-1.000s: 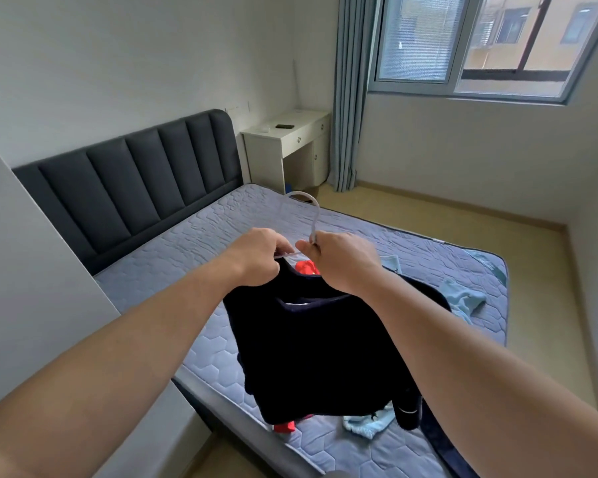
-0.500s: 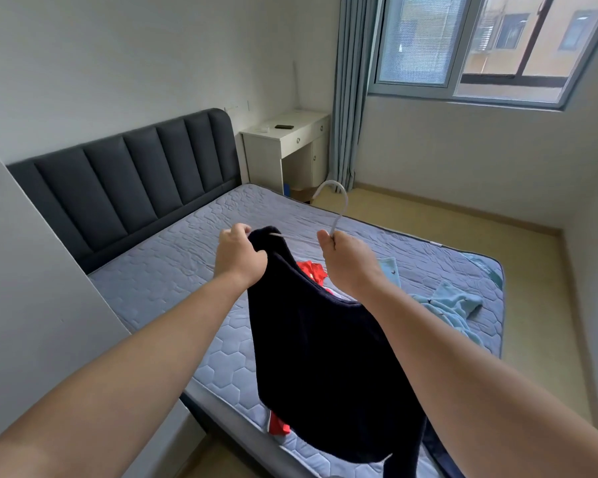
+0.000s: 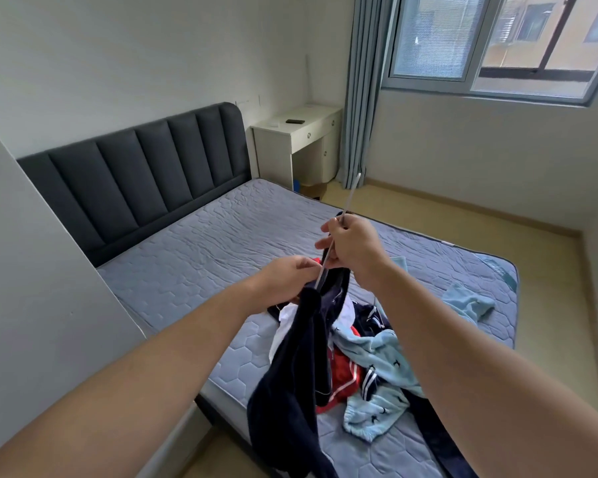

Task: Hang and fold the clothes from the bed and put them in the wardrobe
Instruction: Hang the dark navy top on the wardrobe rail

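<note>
Holding: right grip (image 3: 353,250) clenched round the pale hanger (image 3: 351,194), raised and tilted over the bed (image 3: 204,243).
Left grip (image 3: 283,281): pinching the navy garment (image 3: 290,391) where it meets the hanger's lower end, as far as this angle shows.
Navy garment: dangling below both hands, over the bed's near edge.
Pile (image 3: 384,360): light-blue, red and white clothes heaped on the mattress just behind it.

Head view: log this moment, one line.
left hand grips dark navy garment | right hand holds thin white hanger | light blue clothes on grey quilted mattress
</note>
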Motion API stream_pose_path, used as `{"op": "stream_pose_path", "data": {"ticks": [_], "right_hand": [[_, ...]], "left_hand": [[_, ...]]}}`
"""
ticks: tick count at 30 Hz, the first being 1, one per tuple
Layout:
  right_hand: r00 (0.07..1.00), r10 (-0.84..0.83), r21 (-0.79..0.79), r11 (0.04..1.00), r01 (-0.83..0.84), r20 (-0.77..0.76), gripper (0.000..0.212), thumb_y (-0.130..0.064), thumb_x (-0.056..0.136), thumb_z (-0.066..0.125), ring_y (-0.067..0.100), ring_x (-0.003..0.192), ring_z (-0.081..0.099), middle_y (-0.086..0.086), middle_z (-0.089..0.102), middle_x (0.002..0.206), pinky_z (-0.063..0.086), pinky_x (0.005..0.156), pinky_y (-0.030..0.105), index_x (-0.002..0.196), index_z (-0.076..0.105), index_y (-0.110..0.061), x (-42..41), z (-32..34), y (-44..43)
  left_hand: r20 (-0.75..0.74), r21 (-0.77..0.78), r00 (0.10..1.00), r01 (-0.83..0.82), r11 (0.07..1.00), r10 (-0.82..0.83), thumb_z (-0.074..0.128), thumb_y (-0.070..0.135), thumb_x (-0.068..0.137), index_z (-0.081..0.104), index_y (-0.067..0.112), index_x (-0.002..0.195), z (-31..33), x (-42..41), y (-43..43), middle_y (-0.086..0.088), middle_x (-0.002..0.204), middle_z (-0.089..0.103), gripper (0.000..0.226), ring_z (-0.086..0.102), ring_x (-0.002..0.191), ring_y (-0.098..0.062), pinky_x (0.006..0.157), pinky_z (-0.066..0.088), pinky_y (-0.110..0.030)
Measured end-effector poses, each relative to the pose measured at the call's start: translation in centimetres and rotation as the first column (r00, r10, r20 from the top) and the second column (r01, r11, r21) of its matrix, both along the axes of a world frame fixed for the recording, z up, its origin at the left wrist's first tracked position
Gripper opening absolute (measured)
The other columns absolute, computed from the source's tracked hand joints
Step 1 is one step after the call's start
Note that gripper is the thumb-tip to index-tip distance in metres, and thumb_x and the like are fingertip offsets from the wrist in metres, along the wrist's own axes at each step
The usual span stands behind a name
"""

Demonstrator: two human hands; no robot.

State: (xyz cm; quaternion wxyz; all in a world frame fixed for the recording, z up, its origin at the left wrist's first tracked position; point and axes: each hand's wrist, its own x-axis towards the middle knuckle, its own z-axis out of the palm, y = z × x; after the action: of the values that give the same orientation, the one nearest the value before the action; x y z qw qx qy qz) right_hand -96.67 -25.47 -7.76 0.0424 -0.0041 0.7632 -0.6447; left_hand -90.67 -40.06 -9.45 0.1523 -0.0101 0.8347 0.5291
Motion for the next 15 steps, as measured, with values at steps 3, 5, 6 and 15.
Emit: {"op": "stream_pose_path", "data": {"ticks": [3, 5, 6, 15], "right_hand": [[1.0, 0.008, -0.075, 0.997, -0.008, 0.001, 0.022, -0.021, 0.107, 0.047, 0.011, 0.047, 0.063, 0.016, 0.074, 0.086, 0.059, 0.054, 0.034, 0.095, 0.063, -0.01, -0.4, 0.4, 0.0], [0.999, 0.01, -0.088, 0.996, -0.013, -0.032, 0.023, -0.02, 0.107, 0.045, 0.015, 0.051, 0.064, 0.018, 0.073, 0.087, 0.06, 0.056, 0.035, 0.096, 0.062, -0.009, -0.5, 0.9, -0.2], [0.999, 0.011, -0.092, 0.996, -0.015, -0.047, 0.023, -0.02, 0.107, 0.045, 0.016, 0.053, 0.065, 0.018, 0.073, 0.087, 0.06, 0.056, 0.035, 0.097, 0.062, -0.009, -0.4, 1.1, -0.3], [0.956, 0.021, 0.187, 0.982, 0.036, -0.293, 0.023, -0.036, 0.105, 0.046, 0.015, 0.063, 0.07, -0.003, 0.074, 0.08, 0.059, 0.06, 0.03, 0.094, 0.063, -0.025, 0.4, 2.5, -0.4]], "left_hand": [[-0.006, -0.076, 0.999, 0.052, 0.996, -0.053, 0.051, 0.048, 0.102, 0.068, 0.021, 0.122, 0.9, 0.6, -1.7, -0.012, 0.108, 0.072, 0.038, 0.069, 0.095, -0.017, 0.089, 0.057, -0.043], [-0.075, -0.239, 0.991, 0.093, 0.967, -0.113, 0.061, 0.053, 0.094, 0.067, 0.034, 0.12, 1.0, 1.0, -2.8, 0.01, 0.105, 0.073, 0.033, 0.068, 0.095, -0.001, 0.086, 0.054, -0.026], [-0.11, -0.332, 0.985, 0.087, 0.939, -0.13, 0.067, 0.051, 0.09, 0.066, 0.035, 0.118, 0.9, 1.2, -3.2, 0.014, 0.104, 0.071, 0.032, 0.067, 0.093, 0.002, 0.084, 0.053, -0.023], [-0.409, -0.483, 0.907, -0.307, 0.82, 0.098, 0.064, 0.038, 0.096, 0.069, 0.024, 0.088, 1.8, 0.9, -6.9, 0.004, 0.079, 0.069, 0.016, 0.067, 0.081, -0.02, 0.074, 0.054, -0.036]]}}
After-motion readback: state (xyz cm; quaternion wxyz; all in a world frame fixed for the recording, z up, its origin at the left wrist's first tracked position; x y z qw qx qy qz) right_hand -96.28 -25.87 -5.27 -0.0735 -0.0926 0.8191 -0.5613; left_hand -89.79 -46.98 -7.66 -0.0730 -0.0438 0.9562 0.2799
